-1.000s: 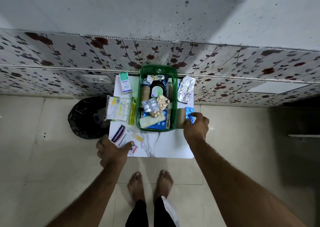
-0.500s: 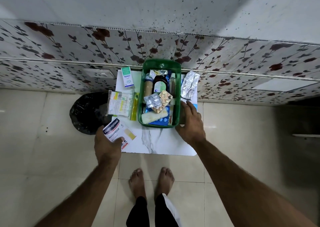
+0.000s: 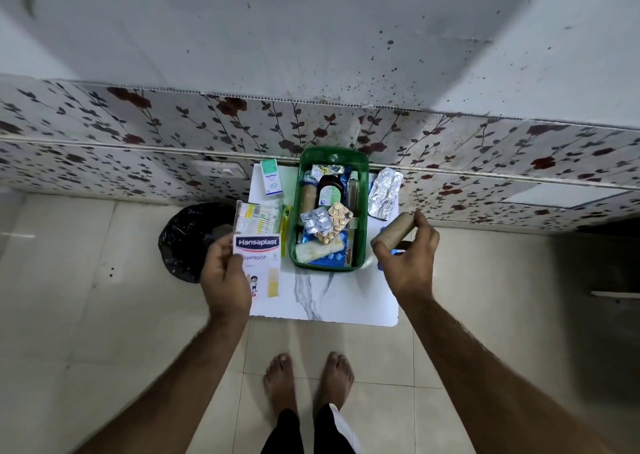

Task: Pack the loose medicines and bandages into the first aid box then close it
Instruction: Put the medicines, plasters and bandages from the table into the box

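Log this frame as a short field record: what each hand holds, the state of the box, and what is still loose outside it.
left hand: holds plaster box, lifted off the board
right hand: holds tan bandage roll, right of the box
first aid box: green, open, no lid in view, already crowded with pill strips and bottles
still loose: small white-and-green carton; clear packet; foil strip
surface: white marbled board on tiled floor

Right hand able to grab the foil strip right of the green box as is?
Probably not yet: the right hand is shut on the brown bandage roll. The foil strip lies uncovered just beyond it, beside the green box, so the path itself looks free.
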